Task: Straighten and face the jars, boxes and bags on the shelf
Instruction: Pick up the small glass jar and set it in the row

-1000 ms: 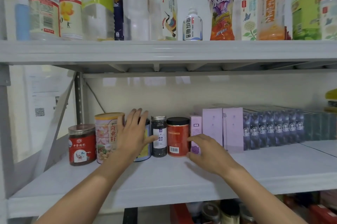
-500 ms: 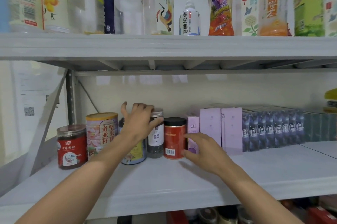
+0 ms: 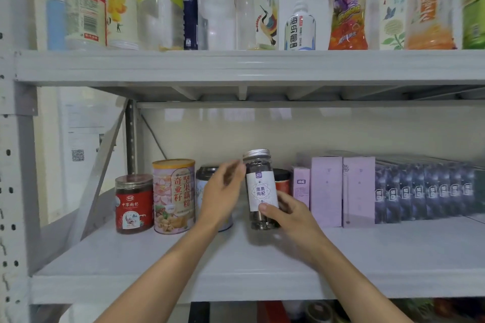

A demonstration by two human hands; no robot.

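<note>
We held the upright jar [image 3: 260, 191] low in our right hand [image 3: 290, 220], label facing us, left hand [image 3: 223, 195] open just beside it.

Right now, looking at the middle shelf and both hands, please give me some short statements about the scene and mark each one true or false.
1. The right hand holds the slim jar with the silver lid. True.
2. The slim jar's white label faces the camera. True.
3. The left hand grips the red-label jar. False: its fingers are loose, beside the slim jar; the red-label jar stands untouched at the far left.
4. The tall pink canister lies on its side. False: it stands upright.
</note>
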